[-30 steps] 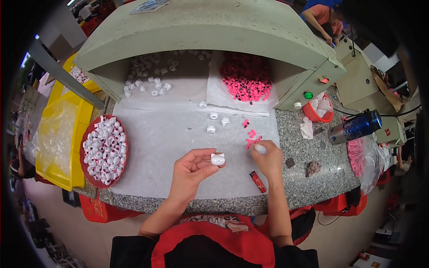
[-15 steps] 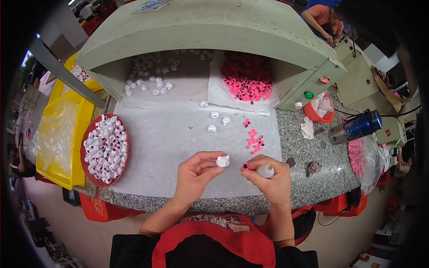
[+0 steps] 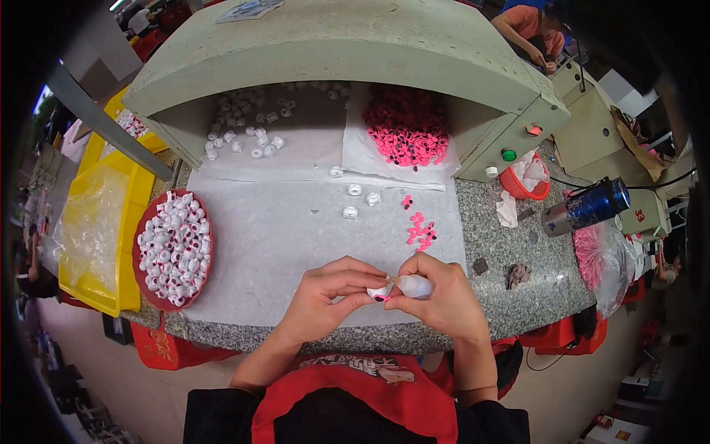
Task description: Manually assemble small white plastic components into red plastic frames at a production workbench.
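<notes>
My left hand (image 3: pixel 325 297) pinches a small white moulded piece (image 3: pixel 374 293) above the white sheet (image 3: pixel 259 251). My right hand (image 3: pixel 447 302) is closed around a small translucent squeeze bottle (image 3: pixel 416 286), its nozzle pointing left toward my left fingers. A pink piece with a black spot (image 3: pixel 381 299) sits against the white piece, with my right fingertips beside it. Whether it is seated there is hard to make out. Farther off on the sheet lie several loose pink pieces (image 3: pixel 420 231) and several white ones (image 3: pixel 350 212).
A red dish (image 3: pixel 137 251) heaped with white-and-pink pieces stands left, by a yellow tray (image 3: pixel 133 229). Ahead is a grey-green open-fronted housing (image 3: pixel 325 55) with a pink heap (image 3: pixel 407 137) inside. A red basket (image 3: pixel 525 190) and blue flask (image 3: pixel 588 207) stand right.
My hands have come together. The right one moved left, bringing the pink piece against the white piece, and the bottle has swung so its nozzle points left.
</notes>
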A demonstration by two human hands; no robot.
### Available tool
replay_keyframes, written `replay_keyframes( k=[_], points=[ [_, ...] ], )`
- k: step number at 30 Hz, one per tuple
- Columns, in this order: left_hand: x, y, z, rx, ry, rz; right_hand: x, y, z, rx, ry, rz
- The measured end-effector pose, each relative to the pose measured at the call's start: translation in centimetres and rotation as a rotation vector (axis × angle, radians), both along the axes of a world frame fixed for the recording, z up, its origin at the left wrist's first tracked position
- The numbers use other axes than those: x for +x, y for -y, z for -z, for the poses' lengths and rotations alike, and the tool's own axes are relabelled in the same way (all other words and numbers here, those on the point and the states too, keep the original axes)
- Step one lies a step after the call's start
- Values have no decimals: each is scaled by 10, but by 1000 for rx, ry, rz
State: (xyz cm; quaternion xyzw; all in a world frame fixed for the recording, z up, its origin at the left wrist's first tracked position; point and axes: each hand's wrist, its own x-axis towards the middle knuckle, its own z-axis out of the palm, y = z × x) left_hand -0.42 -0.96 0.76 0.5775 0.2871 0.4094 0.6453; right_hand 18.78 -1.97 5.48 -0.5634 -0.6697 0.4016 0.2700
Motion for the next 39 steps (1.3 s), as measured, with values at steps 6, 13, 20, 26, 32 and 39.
replay_keyframes(
  k=[6, 13, 20, 26, 32, 39],
  points=[
    [3, 3, -6, -116, 103, 4, -8, 7, 0, 49, 16, 60],
    [13, 10, 5, -209, 270, -95, -17, 13, 19, 164, -240, 209],
    [16, 13, 7, -56, 211, -161, -17, 13, 19, 117, -257, 225],
    [16, 15, 11, -38, 181, -183, -17, 13, 21, 71, -267, 243],
    [16, 10, 20, -198, 258, -208, -20, 5, 31, 68, -274, 264],
    [15, 7, 26, -534, 414, -230, -25, 0, 50, -15, -386, 310]
  ],
)
